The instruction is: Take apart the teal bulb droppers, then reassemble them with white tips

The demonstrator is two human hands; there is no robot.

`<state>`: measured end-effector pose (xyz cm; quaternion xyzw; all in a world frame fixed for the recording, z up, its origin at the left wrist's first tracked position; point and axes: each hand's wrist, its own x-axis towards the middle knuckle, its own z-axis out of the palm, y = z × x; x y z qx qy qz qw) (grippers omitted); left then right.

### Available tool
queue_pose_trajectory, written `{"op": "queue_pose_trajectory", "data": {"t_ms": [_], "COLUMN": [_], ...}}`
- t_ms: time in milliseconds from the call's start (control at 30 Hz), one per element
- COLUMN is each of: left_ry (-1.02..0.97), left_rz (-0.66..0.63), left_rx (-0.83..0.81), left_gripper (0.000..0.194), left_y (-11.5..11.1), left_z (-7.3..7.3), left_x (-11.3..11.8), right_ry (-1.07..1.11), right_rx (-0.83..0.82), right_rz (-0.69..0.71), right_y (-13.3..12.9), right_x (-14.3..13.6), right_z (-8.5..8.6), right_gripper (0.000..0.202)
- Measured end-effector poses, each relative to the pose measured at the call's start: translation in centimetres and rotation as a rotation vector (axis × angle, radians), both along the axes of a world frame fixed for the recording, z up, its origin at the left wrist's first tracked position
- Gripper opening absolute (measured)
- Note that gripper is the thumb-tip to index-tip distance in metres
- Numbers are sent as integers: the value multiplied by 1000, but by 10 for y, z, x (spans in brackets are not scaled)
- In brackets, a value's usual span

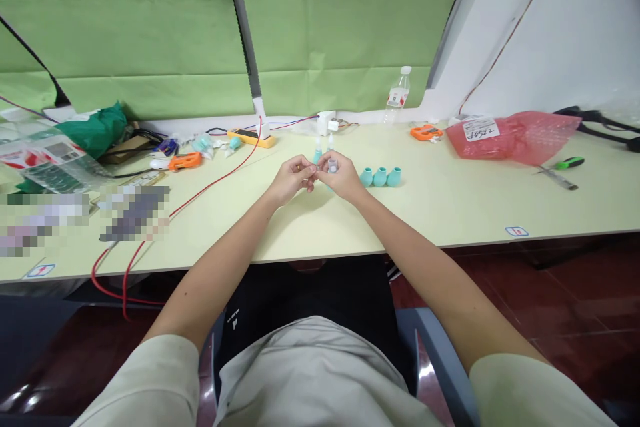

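Over the table my left hand (293, 180) and my right hand (341, 177) meet, fingertips pinched together. Both are closed; whatever lies between the fingers is too small or hidden to name. Just behind the fingers rises a teal piece with a white tip (318, 152), partly covered by them. A second white tip (331, 140) shows beside it, its lower part hidden. Close to my right hand is a small whitish cup-like piece (333, 164); whether the hand touches it I cannot tell. To the right stand three rounded teal pieces with open necks (380, 177) in a row.
A clear bottle (398, 97), an orange tool (426, 133) and a red plastic bag (505, 137) lie toward the back right, near a green-handled screwdriver (569, 163). A yellow multimeter (253, 138), red cable (220, 181) and orange-handled tool (185, 161) are left.
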<state>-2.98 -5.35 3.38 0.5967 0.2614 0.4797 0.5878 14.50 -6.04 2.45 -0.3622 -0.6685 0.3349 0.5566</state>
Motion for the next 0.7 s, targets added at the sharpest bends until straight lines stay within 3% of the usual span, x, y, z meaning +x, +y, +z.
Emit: {"op": "queue_pose_trajectory", "data": {"t_ms": [233,700], "left_ry": [33,60], "left_rz": [26,26], "left_rx": [39,67], "left_gripper": [53,49], "left_y": [3,6], "left_z": [-2,-6], "left_x": [0,-1], "right_ry": [-78,-43], "right_rx": [58,13], "right_rz": [-59,-22], "right_y": [-3,3], "right_x": [1,3], "right_z": [2,-1], "right_gripper": [18,19]}}
